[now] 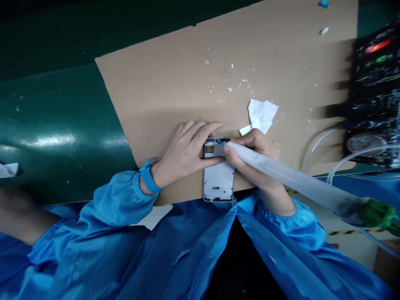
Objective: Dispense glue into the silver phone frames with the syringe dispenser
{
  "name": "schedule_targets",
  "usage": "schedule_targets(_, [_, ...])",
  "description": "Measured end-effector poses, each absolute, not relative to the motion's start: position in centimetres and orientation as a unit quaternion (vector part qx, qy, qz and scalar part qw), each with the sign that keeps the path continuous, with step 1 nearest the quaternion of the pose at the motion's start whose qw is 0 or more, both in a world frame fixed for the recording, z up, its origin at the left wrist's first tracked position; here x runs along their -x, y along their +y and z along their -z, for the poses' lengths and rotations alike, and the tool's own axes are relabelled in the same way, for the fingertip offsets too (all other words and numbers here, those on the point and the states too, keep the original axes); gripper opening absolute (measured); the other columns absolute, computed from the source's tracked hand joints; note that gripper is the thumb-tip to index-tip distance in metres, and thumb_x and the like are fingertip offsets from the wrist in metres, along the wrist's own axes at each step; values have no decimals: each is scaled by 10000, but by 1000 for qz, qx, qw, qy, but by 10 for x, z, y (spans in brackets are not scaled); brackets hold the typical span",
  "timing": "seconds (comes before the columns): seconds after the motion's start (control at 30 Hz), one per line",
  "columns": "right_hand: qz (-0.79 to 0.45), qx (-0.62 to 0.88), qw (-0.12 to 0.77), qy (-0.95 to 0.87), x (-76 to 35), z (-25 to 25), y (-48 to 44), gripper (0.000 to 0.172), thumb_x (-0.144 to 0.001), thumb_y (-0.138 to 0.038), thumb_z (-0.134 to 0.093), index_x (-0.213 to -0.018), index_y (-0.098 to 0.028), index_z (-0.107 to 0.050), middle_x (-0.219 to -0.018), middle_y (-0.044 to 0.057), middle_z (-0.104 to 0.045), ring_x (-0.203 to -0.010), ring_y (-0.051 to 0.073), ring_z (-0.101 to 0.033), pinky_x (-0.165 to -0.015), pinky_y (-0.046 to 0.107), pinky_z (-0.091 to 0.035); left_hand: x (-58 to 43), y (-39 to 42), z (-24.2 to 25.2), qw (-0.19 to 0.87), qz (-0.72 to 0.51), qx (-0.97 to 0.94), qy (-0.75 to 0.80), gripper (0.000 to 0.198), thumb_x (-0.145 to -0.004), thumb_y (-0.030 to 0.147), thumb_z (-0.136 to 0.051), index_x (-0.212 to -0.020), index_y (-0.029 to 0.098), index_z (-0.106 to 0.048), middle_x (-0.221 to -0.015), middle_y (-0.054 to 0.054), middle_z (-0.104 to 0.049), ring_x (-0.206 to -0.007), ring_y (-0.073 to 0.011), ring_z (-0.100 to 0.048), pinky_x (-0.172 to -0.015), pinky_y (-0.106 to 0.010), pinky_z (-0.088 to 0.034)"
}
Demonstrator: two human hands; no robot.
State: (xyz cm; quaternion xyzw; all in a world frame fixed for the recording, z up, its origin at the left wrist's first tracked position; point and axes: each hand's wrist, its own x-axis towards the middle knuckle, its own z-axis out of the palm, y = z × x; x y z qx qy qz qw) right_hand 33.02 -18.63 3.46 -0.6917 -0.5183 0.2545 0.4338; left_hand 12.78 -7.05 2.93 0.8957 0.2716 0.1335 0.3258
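A flat metal phone frame (218, 179) lies near the front edge of the cardboard, its lower end reaching past that edge. My left hand (184, 148) is closed on the frame, thumb across its face and fingers at its top end. My right hand (259, 146) grips a long translucent dispensing syringe (300, 181) near its tip, fingers wrapped round the barrel. The tip points at the upper right part of the frame, by a small blue spot; whether it touches cannot be made out. A green cap (375, 214) closes the syringe's rear end.
Brown cardboard (150, 83) covers part of the green table (62, 112). Crumpled white paper (262, 114) lies just beyond my right hand, with white specks around it. At right stands a black control unit (375, 100) with a gauge and clear tubing (331, 175).
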Motion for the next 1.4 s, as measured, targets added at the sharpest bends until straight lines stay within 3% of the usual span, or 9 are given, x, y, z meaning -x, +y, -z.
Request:
schedule_targets(0.33, [-254,684,439,-524,-330,-34,-185,372,-1029,-554,-836,-878,-260,-666,-723,-12,-710,-548,145,-597,-490,290,-460,-128,-70,-27,321,-136,-897,270,682,-1033,586,-809,-1586,259,-580,-1273,-94,-773,-1164,-302,-675,-1034,-451,-482])
schedule_targets(0.57, [-249,663,447,-546,-333,-34,-186,254,-1012,-403,-844,-896,-256,-673,-689,-40,-685,-512,124,-572,-477,270,-416,-127,-71,-26,318,-155,-898,261,671,-1047,582,-796,-1579,238,-576,-1279,-96,-770,-1181,-293,-677,-1043,-437,-489])
schedule_targets(0.9, [-284,661,454,-526,-332,-35,-185,226,-995,-362,-830,-881,-251,-668,-714,-38,-708,-542,122,-598,-512,252,-436,-128,-69,-27,329,-153,-893,264,669,-1038,533,-825,-1594,264,-566,-1263,-80,-767,-1161,-286,-687,-1048,-440,-508])
schedule_targets(1.07, [-283,663,482,-498,-334,-33,-188,256,-1002,-424,-836,-877,-261,-683,-721,-28,-723,-564,147,-625,-530,261,-455,-125,-67,-25,348,-171,-890,238,752,-1024,583,-827,-1632,267,-516,-1257,-80,-751,-1162,-277,-702,-1078,-454,-545])
schedule_targets(1.17, [-269,674,499,-473,-336,-32,-190,285,-1010,-465,-845,-876,-262,-697,-753,-11,-745,-588,159,-650,-540,264,-463,-121,-50,-25,351,-149,-896,228,850,-979,658,-843,-1661,292,-492,-1374,-102,-732,-1273,-293,-695,-1141,-481,-560])
schedule_targets(1.27, [-254,682,509,-459,-337,-26,-193,283,-999,-491,-863,-896,-260,-737,-787,11,-770,-646,186,-705,-587,275,-513,-115,-5,-21,289,-164,-898,289,917,-898,741,-884,-1623,300,-535,-1598,-140,-629,-1509,-350,-592,-1291,-551,-480])
schedule_targets(1.33, [-232,683,525,-452,-336,-20,-194,306,-986,-524,-871,-895,-255,-758,-791,26,-774,-638,194,-703,-579,283,-517,-108,35,-19,219,-237,-870,373,874,-902,753,-877,-1576,292,-565,-1690,-159,-546,-1606,-374,-511,-1340,-572,-434])
schedule_targets(1.4, [-205,686,546,-435,-336,-14,-195,352,-975,-574,-873,-892,-249,-768,-786,40,-771,-610,197,-683,-547,291,-500,-98,72,-17,130,-362,-788,480,709,-1004,677,-805,-1539,274,-570,-1695,-177,-523,-1626,-360,-485,-1325,-556,-446])
